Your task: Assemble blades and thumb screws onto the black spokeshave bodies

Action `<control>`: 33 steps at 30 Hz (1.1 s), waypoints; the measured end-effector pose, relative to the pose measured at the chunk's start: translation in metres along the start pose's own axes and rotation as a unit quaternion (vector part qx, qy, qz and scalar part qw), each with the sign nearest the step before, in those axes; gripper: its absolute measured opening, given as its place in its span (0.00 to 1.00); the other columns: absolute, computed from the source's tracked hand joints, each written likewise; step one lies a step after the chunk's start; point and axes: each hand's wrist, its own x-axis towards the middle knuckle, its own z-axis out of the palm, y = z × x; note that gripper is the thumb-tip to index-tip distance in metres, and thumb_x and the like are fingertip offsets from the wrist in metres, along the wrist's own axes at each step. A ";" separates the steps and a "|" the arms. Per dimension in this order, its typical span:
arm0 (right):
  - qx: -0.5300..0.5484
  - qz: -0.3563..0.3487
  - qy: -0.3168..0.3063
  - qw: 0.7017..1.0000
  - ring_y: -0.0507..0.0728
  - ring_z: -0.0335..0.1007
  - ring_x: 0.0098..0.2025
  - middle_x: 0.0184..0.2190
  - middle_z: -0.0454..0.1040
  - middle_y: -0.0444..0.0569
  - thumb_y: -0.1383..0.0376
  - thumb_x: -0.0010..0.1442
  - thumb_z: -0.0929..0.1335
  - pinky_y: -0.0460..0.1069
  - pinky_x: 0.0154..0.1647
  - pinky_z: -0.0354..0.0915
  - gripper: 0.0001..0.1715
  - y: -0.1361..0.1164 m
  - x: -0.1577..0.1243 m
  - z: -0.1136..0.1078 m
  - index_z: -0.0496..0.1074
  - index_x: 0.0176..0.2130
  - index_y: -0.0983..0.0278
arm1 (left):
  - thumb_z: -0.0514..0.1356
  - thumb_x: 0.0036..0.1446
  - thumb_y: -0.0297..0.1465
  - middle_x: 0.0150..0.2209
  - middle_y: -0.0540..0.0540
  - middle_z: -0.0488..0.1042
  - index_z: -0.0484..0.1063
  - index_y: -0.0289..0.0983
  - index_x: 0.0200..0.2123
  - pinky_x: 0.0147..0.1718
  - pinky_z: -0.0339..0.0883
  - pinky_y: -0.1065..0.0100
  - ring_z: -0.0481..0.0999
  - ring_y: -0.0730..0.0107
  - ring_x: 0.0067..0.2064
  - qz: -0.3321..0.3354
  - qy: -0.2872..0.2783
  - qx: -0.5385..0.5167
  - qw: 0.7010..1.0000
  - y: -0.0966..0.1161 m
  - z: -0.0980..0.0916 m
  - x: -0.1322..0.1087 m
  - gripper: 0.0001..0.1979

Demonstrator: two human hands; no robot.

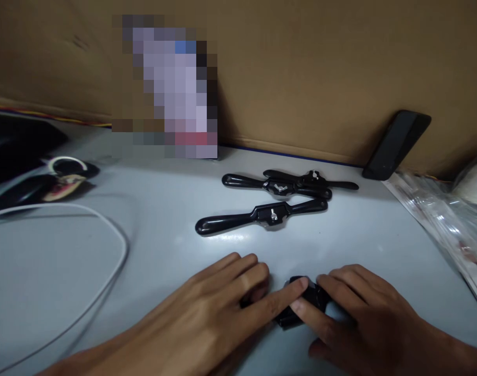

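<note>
"What have you got hold of?"

"A black tool (319, 297), low in front of me. My left hand (218, 308) has its grip closed on one side of it, fingers curled and thumb pressed over the middle. My right hand (379, 308) is closed on the other side, one fingertip near that thumb. My hands hide both ends, so I can't tell whether it touches the surface (164, 292)."

"And beyond your hands?"

"Three two-handled tools (272, 214), black as well, lying close together. Behind them, to the right, a dark phone (397, 145) leans on brown cardboard (301, 78)."

"Anything on your left?"

"A white cable (124, 245), looping across the surface, well apart from my grip."
</note>
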 end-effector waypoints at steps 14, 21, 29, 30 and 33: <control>-0.130 -0.014 0.105 0.986 0.56 0.84 0.43 0.42 0.87 0.49 0.60 0.83 0.53 0.49 0.39 0.75 0.25 -0.006 -0.005 0.002 0.75 0.52 0.62 | 0.50 0.66 0.18 0.42 0.39 0.77 0.69 0.34 0.64 0.39 0.75 0.59 0.77 0.55 0.41 0.035 0.005 0.005 0.999 -0.002 -0.011 0.013 0.26; -0.044 0.013 0.048 0.998 0.64 0.80 0.49 0.49 0.82 0.59 0.54 0.80 0.56 0.57 0.48 0.79 0.29 0.000 -0.004 0.004 0.73 0.61 0.69 | 0.52 0.55 0.14 0.37 0.45 0.75 0.66 0.35 0.67 0.36 0.72 0.61 0.74 0.61 0.35 0.072 0.004 -0.002 0.997 -0.004 -0.015 0.016 0.36; 0.035 0.023 0.078 0.996 0.70 0.73 0.60 0.56 0.76 0.66 0.59 0.76 0.65 0.66 0.56 0.77 0.21 0.008 -0.004 0.009 0.74 0.61 0.67 | 0.47 0.67 0.16 0.36 0.44 0.75 0.67 0.32 0.66 0.33 0.72 0.61 0.74 0.60 0.33 0.102 0.007 0.069 0.992 -0.002 -0.014 0.015 0.28; 0.014 0.010 0.089 0.996 0.71 0.73 0.60 0.55 0.77 0.67 0.59 0.76 0.66 0.66 0.56 0.77 0.21 0.008 -0.004 0.008 0.75 0.59 0.69 | 0.47 0.68 0.16 0.36 0.43 0.76 0.67 0.32 0.66 0.35 0.73 0.60 0.75 0.59 0.34 0.114 0.006 0.096 0.989 -0.001 -0.015 0.014 0.27; -0.038 -0.031 0.124 0.991 0.71 0.75 0.57 0.51 0.80 0.68 0.58 0.74 0.68 0.66 0.56 0.77 0.19 0.009 -0.002 0.006 0.77 0.53 0.71 | 0.48 0.70 0.16 0.38 0.43 0.79 0.68 0.29 0.63 0.40 0.75 0.57 0.77 0.57 0.36 0.150 0.012 0.161 0.976 -0.002 -0.020 0.012 0.22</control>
